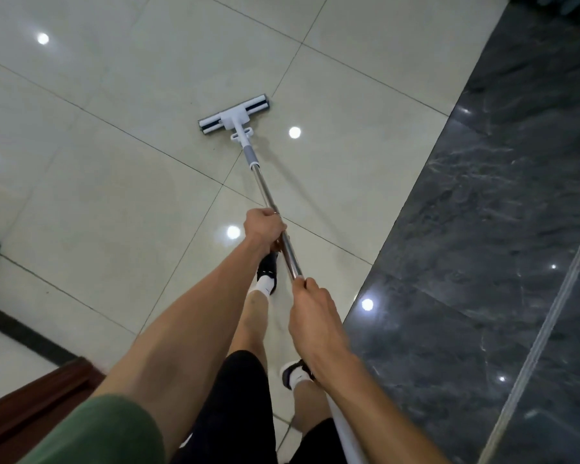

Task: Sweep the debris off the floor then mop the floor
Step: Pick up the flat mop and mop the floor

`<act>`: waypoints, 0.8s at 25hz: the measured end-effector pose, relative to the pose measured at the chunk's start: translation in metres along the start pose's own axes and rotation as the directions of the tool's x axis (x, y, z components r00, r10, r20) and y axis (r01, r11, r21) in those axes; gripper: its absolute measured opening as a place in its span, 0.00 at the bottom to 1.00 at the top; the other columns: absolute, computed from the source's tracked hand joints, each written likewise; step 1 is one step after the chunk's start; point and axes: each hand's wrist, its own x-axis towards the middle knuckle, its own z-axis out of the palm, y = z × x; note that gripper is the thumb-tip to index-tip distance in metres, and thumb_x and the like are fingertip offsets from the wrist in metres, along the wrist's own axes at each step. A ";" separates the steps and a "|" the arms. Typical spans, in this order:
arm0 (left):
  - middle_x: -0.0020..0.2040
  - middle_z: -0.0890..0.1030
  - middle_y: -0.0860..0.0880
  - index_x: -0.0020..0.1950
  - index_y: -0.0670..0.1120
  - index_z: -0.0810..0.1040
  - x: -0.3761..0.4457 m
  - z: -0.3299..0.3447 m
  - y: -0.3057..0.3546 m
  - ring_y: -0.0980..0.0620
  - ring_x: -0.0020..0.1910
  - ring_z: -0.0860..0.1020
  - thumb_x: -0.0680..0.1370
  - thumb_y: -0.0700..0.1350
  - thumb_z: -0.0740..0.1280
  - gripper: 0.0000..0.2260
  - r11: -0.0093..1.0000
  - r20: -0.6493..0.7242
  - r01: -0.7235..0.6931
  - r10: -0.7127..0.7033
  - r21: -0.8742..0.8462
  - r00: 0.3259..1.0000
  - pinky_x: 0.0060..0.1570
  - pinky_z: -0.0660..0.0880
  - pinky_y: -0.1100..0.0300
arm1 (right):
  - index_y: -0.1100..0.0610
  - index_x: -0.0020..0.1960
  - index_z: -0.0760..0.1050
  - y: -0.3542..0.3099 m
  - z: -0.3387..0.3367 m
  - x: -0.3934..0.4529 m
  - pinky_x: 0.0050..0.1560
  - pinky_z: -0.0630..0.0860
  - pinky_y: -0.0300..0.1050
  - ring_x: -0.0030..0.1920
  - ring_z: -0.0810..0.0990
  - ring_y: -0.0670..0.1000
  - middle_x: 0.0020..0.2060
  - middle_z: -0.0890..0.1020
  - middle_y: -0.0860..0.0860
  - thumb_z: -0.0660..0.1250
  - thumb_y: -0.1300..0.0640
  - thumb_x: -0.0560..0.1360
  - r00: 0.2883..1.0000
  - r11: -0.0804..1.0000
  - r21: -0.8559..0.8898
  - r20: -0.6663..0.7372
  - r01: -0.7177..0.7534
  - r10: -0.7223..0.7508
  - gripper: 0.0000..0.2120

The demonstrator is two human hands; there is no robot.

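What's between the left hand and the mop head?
Only the mop's bare metal pole between the left hand and the mop head, over cream tile, in the head view.

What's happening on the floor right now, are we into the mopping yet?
Yes. A person is mopping: both hands grip the mop's metal handle, the left hand further down the pole, the right hand nearer the body. The white mop head lies flat on the pale tiled floor, out ahead of the person's feet and left of the dark marble strip. No debris is plainly visible on the tiles in view.
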 end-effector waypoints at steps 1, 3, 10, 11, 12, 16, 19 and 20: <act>0.43 0.82 0.40 0.42 0.44 0.77 0.018 -0.004 0.017 0.40 0.36 0.84 0.74 0.30 0.69 0.10 1.000 -0.004 0.000 0.000 0.001 1.000 0.37 0.83 0.38 | 0.61 0.70 0.65 -0.008 -0.007 0.022 0.53 0.72 0.43 0.57 0.74 0.54 0.61 0.74 0.55 0.58 0.70 0.78 1.000 1.000 -0.005 -0.003 0.016 -0.016 0.21; 0.46 0.83 0.39 0.43 0.45 0.77 0.058 -0.016 0.056 0.40 0.39 0.85 0.74 0.30 0.69 0.10 1.000 0.001 0.010 -0.010 0.002 1.000 0.36 0.83 0.40 | 0.61 0.72 0.64 -0.031 -0.024 0.072 0.55 0.73 0.44 0.58 0.74 0.54 0.63 0.73 0.55 0.57 0.69 0.79 0.999 0.999 -0.004 -0.007 0.036 -0.036 0.22; 0.43 0.82 0.38 0.52 0.41 0.80 0.205 -0.078 0.231 0.38 0.37 0.84 0.74 0.29 0.69 0.10 0.999 -0.042 -0.045 0.044 -0.021 0.998 0.32 0.82 0.44 | 0.61 0.71 0.67 -0.135 -0.099 0.267 0.43 0.69 0.45 0.51 0.76 0.56 0.55 0.77 0.56 0.59 0.68 0.79 0.981 0.988 -0.005 -0.122 0.155 -0.154 0.21; 0.42 0.82 0.38 0.51 0.41 0.80 0.219 -0.086 0.249 0.39 0.36 0.84 0.74 0.29 0.69 0.10 0.998 -0.056 -0.051 0.048 -0.037 0.997 0.32 0.83 0.43 | 0.62 0.69 0.68 -0.147 -0.108 0.289 0.42 0.68 0.45 0.50 0.76 0.57 0.54 0.78 0.57 0.58 0.68 0.79 0.979 0.986 -0.011 -0.123 0.165 -0.165 0.19; 0.41 0.81 0.38 0.48 0.42 0.80 0.231 -0.090 0.262 0.39 0.35 0.84 0.74 0.29 0.69 0.09 0.997 -0.065 -0.051 0.048 -0.053 0.997 0.33 0.83 0.43 | 0.62 0.68 0.69 -0.156 -0.115 0.305 0.42 0.67 0.45 0.50 0.77 0.57 0.53 0.78 0.57 0.58 0.68 0.79 0.978 0.986 -0.014 -0.120 0.168 -0.169 0.18; 0.40 0.80 0.40 0.43 0.45 0.78 0.241 -0.088 0.267 0.40 0.36 0.82 0.75 0.29 0.68 0.11 0.997 -0.053 -0.031 0.027 -0.070 0.998 0.33 0.82 0.43 | 0.62 0.67 0.69 -0.152 -0.121 0.317 0.42 0.66 0.45 0.50 0.77 0.58 0.52 0.78 0.57 0.59 0.67 0.78 0.984 0.988 -0.016 -0.091 0.154 -0.155 0.18; 0.41 0.79 0.43 0.50 0.47 0.80 0.231 -0.072 0.243 0.40 0.38 0.81 0.76 0.31 0.67 0.12 0.996 -0.007 -0.020 0.020 -0.088 1.000 0.32 0.81 0.48 | 0.61 0.71 0.66 -0.133 -0.116 0.297 0.42 0.66 0.45 0.51 0.76 0.58 0.54 0.77 0.57 0.58 0.67 0.78 0.988 0.989 -0.016 -0.050 0.147 -0.147 0.21; 0.40 0.79 0.43 0.53 0.48 0.80 0.225 -0.066 0.236 0.41 0.38 0.81 0.76 0.31 0.68 0.13 0.996 -0.002 -0.020 0.020 -0.091 1.000 0.32 0.81 0.49 | 0.61 0.71 0.66 -0.124 -0.115 0.291 0.43 0.66 0.46 0.51 0.76 0.58 0.54 0.77 0.57 0.58 0.67 0.78 0.988 0.989 -0.012 -0.047 0.145 -0.146 0.21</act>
